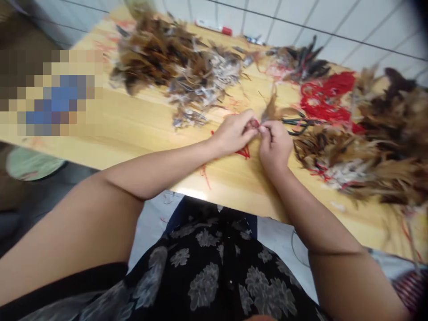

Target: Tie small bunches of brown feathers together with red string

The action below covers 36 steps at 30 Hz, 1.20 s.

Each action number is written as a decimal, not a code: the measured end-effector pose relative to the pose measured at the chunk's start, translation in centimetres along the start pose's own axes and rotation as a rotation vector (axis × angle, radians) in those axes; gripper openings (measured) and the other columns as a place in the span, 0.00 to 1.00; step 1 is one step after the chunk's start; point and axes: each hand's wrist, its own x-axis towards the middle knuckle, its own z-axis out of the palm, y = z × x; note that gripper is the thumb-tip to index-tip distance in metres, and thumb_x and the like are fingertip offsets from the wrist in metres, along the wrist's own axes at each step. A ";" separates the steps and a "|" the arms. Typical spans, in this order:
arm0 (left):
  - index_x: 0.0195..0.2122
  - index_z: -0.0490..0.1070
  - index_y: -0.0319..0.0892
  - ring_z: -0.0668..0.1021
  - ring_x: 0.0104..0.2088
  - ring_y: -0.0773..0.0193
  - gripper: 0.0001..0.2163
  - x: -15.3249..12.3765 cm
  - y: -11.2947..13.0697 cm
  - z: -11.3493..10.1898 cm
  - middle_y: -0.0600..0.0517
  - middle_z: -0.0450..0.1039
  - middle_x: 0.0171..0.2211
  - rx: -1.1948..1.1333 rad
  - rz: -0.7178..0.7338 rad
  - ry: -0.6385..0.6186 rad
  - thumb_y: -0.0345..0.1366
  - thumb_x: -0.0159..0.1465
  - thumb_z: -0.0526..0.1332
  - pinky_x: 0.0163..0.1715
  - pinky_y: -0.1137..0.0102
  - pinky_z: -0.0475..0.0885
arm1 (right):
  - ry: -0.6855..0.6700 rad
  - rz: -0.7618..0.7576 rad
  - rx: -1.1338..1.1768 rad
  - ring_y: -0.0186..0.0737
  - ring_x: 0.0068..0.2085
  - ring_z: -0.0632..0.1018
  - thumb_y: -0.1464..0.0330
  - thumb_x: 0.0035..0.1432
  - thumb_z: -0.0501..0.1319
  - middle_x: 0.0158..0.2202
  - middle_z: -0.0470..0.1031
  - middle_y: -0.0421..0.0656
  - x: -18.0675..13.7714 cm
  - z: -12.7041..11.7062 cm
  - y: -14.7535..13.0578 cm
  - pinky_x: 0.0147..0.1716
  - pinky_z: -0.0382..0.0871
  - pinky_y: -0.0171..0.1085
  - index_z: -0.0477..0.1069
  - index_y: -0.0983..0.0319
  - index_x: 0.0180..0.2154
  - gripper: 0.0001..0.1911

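My left hand (236,130) and my right hand (277,145) meet fingertip to fingertip over the table, both closed in a pinch. Brown feathers (271,107) stick up from between the fingertips, their lower ends hidden by my right fingers. Red shows at my left fingertips, and red string (245,152) hangs or lies just below that hand; blur hides how it runs. Right behind my right hand lies a dark-handled cutting tool (297,127), probably scissors, partly covered by feathers.
Loose brown feathers (157,53) are heaped at the back left of the wooden table (133,129). More feathers (384,169) cover the right side, beside a red string bundle (329,96). A red-capped marker (214,27) lies by the tiled wall. A pale green round object (33,162) stands below the left edge.
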 end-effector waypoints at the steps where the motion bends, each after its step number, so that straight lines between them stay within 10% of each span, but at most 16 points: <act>1: 0.47 0.75 0.44 0.84 0.38 0.58 0.08 0.0 -0.1 -0.1 0.52 0.82 0.38 -0.007 -0.001 0.007 0.24 0.73 0.66 0.46 0.65 0.78 | -0.008 0.010 -0.005 0.49 0.48 0.83 0.54 0.81 0.53 0.43 0.85 0.48 0.0 0.0 0.2 0.50 0.77 0.47 0.74 0.53 0.43 0.17; 10: 0.48 0.75 0.45 0.86 0.42 0.57 0.06 0.2 -1.7 0.0 0.50 0.83 0.41 -0.009 -0.005 0.070 0.32 0.76 0.72 0.46 0.66 0.83 | -0.016 0.003 0.082 0.42 0.34 0.73 0.43 0.83 0.56 0.31 0.69 0.37 -0.1 0.7 2.7 0.42 0.74 0.43 0.76 0.55 0.51 0.24; 17: 0.45 0.76 0.43 0.83 0.37 0.61 0.07 -0.2 -1.0 0.0 0.53 0.80 0.36 -0.002 0.051 0.065 0.25 0.73 0.71 0.45 0.68 0.79 | -0.047 -0.142 0.151 0.45 0.46 0.81 0.46 0.84 0.57 0.45 0.81 0.45 0.2 1.2 3.1 0.53 0.81 0.47 0.80 0.56 0.58 0.24; 30: 0.41 0.80 0.41 0.80 0.30 0.64 0.09 0.4 0.1 -0.9 0.54 0.78 0.31 -0.522 -0.181 -0.217 0.20 0.67 0.73 0.37 0.71 0.77 | -0.035 -0.096 0.211 0.46 0.46 0.81 0.41 0.85 0.52 0.41 0.79 0.44 1.0 0.3 4.2 0.58 0.82 0.50 0.81 0.55 0.43 0.31; 36: 0.35 0.78 0.42 0.78 0.31 0.63 0.10 0.5 0.4 -1.5 0.53 0.77 0.30 -0.522 -0.196 -0.108 0.27 0.72 0.76 0.35 0.71 0.74 | -0.099 -0.001 0.337 0.43 0.46 0.81 0.41 0.84 0.55 0.39 0.79 0.42 1.6 0.3 4.6 0.60 0.82 0.50 0.78 0.56 0.40 0.30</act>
